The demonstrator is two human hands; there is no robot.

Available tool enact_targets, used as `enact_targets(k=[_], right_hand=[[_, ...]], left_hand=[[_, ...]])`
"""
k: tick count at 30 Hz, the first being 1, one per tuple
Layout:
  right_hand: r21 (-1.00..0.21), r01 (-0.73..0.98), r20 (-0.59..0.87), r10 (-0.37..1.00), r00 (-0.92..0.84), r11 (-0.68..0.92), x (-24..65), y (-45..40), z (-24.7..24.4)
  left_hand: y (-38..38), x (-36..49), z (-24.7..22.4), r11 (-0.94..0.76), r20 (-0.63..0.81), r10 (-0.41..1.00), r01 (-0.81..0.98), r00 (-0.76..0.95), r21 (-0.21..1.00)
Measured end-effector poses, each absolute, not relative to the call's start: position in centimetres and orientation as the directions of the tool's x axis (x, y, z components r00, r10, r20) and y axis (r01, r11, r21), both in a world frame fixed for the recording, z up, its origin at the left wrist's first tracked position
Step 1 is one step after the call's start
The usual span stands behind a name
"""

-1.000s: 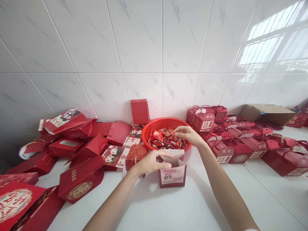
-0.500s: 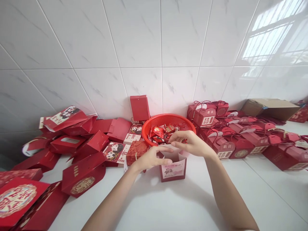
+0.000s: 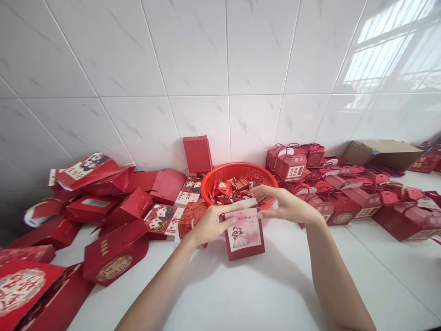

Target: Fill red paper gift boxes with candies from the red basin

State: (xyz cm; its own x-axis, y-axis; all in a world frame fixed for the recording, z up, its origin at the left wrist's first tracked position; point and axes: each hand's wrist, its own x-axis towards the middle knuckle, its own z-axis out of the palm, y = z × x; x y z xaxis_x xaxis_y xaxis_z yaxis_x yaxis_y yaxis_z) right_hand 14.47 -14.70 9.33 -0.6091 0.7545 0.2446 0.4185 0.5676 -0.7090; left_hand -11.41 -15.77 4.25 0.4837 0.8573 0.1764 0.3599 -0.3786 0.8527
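Red card gift box (image 3: 244, 236) with a pale pink printed front stands on the white desk (image 3: 213, 299), just in front of the orange-red plastic basket (image 3: 220, 174). Left hand (image 3: 214, 225): grasping the box at its upper left, thumb across the front panel, fingers along the top. Right hand (image 3: 289, 206): at the upper right corner, thumb against the front, fingers bent over behind; whether it grips firmly, cannot tell. Basket contents: wrapped sweets (image 3: 223, 188), mostly red. Patterned red box (image 3: 190, 216) just beside the left hand. Further left, loose heap of red boxes (image 3: 115, 250). Right of basket, cord-handled boxes (image 3: 292, 166) in a cluster; brown cardboard box (image 3: 394, 154) behind them, near the tiled wall (image 3: 196, 55).
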Motion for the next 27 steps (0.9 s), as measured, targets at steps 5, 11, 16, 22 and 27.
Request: enact_targets(k=[5, 11, 16, 22, 27], right_hand=[[-0.762, 0.385, 0.199, 0.754, -0.626, 0.521, 13.8, -14.3, 8.7], [-0.77, 0.303, 0.271, 0.718, -0.642, 0.562, 12.4, -14.5, 8.8], [-0.73, 0.365, 0.286, 0.743, -0.605, 0.578, 11.7, -14.7, 8.9], [-0.749, 0.337, 0.295, 0.742, -0.602, 0.571, 11.4, -14.4, 8.5], [-0.734, 0.335, 0.326, 0.74, -0.589, 0.59, 11.7, -14.6, 8.6]], left_hand=[[-16.2, -12.1, 5.1, -0.458, 0.338, 0.87, 0.338, 0.359, 0.822], [-16.4, -12.3, 6.0, -0.493, 0.382, 0.858, 0.345, 0.343, 0.798], [-16.5, -12.2, 6.1, -0.517, 0.394, 0.84, 0.332, 0.372, 0.789], [-16.8, -12.1, 6.1, -0.539, 0.421, 0.831, 0.335, 0.365, 0.773], [-16.7, -12.2, 6.0, -0.529, 0.415, 0.829, 0.284, 0.374, 0.8]])
